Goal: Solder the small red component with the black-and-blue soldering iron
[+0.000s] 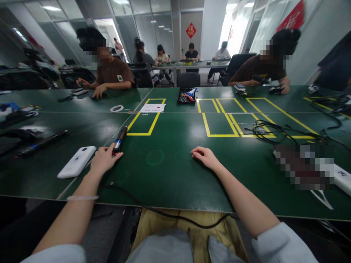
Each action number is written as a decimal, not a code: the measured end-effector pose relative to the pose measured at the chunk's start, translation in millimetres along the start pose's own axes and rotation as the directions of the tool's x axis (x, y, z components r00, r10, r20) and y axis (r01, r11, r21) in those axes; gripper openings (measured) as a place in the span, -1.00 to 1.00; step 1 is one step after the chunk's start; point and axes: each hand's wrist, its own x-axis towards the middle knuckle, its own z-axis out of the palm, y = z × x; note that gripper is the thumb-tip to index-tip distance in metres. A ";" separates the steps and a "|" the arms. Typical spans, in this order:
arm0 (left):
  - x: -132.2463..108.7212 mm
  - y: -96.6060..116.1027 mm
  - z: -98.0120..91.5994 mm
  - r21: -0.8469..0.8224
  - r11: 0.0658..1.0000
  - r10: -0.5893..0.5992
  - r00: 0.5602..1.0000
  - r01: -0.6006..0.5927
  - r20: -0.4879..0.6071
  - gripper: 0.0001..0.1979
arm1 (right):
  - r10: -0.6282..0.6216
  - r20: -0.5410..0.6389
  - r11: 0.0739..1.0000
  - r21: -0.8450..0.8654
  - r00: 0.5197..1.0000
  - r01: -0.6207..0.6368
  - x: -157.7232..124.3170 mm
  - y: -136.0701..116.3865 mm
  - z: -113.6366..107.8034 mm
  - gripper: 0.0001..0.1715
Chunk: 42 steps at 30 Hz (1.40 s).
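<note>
At the far left of the green table [170,175] lies a dark pen-like tool [41,143], apart from everything else. Next to it, closer to the person, a white flat device [76,161] lies closed and nobody touches it. Just beside it is the left hand [105,159]. Its fingers are curled over the near end of a black and blue powered screwdriver [120,138], which lies flat on the table and points away toward a yellow marked rectangle [145,117]. A black cable [153,210] runs from this tool over the table edge.

Further back in the middle are a roll of tape [117,108], a printed sheet [153,107] and a black tray of small tools [187,96]. 2 co-workers sit behind the table, busy with their own things.

The right hand [205,156] rests palm down on bare table, fingers loosely together and slightly bent, holding nothing. To its right is a bundle of black wires [263,129].

In my judgement the work is at its very beginning: the screwdriver is grasped but not lifted, and no part is opened or placed in the yellow fields.
</note>
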 end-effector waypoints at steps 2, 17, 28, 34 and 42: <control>6.9 -15.0 -0.2 -0.002 1.000 -0.027 1.000 0.027 0.012 -0.25 | -0.002 -0.001 1.000 -0.001 1.000 0.002 0.1 0.5 0.2 -0.75; -21.0 8.3 -10.8 0.201 0.975 -0.028 0.949 0.096 -0.313 -0.62 | -0.008 0.001 1.000 0.009 1.000 0.008 0.3 -2.0 1.5 -0.76; -48.6 212.5 -25.0 -0.894 0.377 0.591 0.806 -0.240 0.032 -0.59 | 0.004 0.017 0.996 0.092 1.000 -0.006 0.6 0.6 -1.3 -0.72; -58.4 273.7 6.9 -0.976 0.207 0.762 0.637 -0.067 0.118 -0.45 | -0.025 0.068 0.946 0.323 0.997 0.002 2.5 0.9 1.5 -0.63; -60.6 272.5 36.0 -0.992 0.123 0.659 0.744 0.032 0.106 -0.62 | -0.050 0.064 0.937 0.349 0.997 0.025 2.4 1.4 4.7 -0.68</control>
